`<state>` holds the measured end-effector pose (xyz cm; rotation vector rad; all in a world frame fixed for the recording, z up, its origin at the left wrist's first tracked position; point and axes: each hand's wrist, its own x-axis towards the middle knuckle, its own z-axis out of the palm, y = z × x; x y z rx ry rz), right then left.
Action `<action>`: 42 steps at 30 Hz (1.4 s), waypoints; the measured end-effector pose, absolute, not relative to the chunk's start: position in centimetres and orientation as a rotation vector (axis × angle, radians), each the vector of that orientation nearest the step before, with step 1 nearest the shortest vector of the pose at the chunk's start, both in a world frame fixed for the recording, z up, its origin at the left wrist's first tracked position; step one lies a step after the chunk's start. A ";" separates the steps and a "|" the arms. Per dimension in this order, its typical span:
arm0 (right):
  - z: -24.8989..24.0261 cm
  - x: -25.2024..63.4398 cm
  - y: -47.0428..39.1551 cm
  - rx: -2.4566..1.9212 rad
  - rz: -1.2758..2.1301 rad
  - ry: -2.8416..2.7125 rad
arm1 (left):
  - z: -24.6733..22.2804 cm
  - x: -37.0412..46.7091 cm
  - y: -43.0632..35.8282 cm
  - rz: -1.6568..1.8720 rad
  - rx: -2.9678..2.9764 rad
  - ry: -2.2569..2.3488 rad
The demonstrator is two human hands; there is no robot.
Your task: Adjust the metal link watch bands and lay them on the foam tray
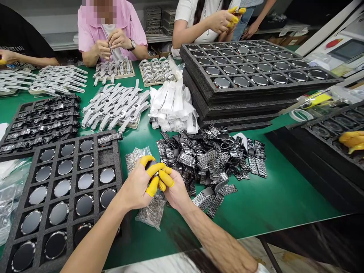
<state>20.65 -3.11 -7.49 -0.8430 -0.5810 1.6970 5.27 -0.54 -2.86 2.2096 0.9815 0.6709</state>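
Observation:
Yellow finger cots cover fingertips on both my hands. My left hand [139, 185] and my right hand [173, 185] meet over the table, closed around a round watch case [150, 165]; the fingers hide most of it. Beneath them lies a clear bag of small metal pins [152, 212]. To the right spreads a heap of black metal watch bands [201, 155]. On the left a black foam tray [96, 208] holds round watch cases in square pockets. One black band [109, 138] rests across its top right corner.
Stacked foam trays [227, 113] of watch cases stand at the back right. White sleeves [173, 102] lie in front of them, beside white-strapped watches [113, 106]. Another tray [42, 121] holds black-banded watches. Co-workers sit opposite; a yellow-tipped hand [352, 141] shows at far right.

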 end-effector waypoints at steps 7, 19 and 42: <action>-7.4 20.5 -3.2 -0.833 1.682 -0.615 | -3.0 5.3 -0.7 0.695 2.094 0.946; -9.0 21.5 -2.7 -0.842 1.514 -0.932 | -2.9 4.5 0.7 0.796 0.898 0.830; -6.4 24.7 -1.4 -0.947 1.315 -1.586 | -1.3 4.6 1.3 0.769 1.112 0.975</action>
